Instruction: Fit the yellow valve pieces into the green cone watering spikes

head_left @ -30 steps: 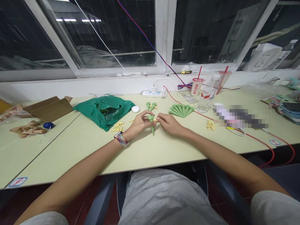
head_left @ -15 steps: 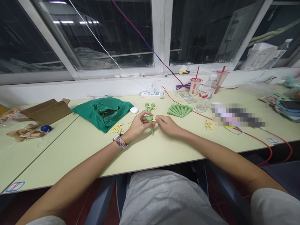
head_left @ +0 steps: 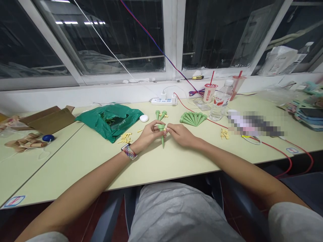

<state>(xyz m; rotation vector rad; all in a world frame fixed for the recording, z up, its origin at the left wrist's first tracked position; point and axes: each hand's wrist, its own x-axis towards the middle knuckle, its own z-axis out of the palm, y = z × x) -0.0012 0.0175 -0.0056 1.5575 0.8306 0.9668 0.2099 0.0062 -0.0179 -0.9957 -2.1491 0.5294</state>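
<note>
My left hand [head_left: 148, 134] grips a green cone-shaped spike [head_left: 162, 137] near its wide top, tip pointing down toward me. My right hand [head_left: 179, 134] pinches a small yellow piece [head_left: 165, 128] against the spike's top. Both hands rest on the pale green table [head_left: 156, 161]. A fan of several green spikes [head_left: 193, 118] lies just beyond my right hand. Two more spikes [head_left: 160, 114] lie behind my left hand. Loose yellow pieces [head_left: 125, 137] are scattered to the left, and a small yellow pile [head_left: 224, 134] sits to the right.
A green plastic bag [head_left: 111, 120] and a cardboard box [head_left: 47, 118] lie at the left. A power strip [head_left: 164, 101], a cup with a straw [head_left: 209, 92], a water bottle [head_left: 220, 102] and red cable [head_left: 275, 148] are at the back and right. A white oval object [head_left: 144, 118] sits near the bag.
My hands stay together on the spike with only slight finger shifts. The view has drifted a little.
</note>
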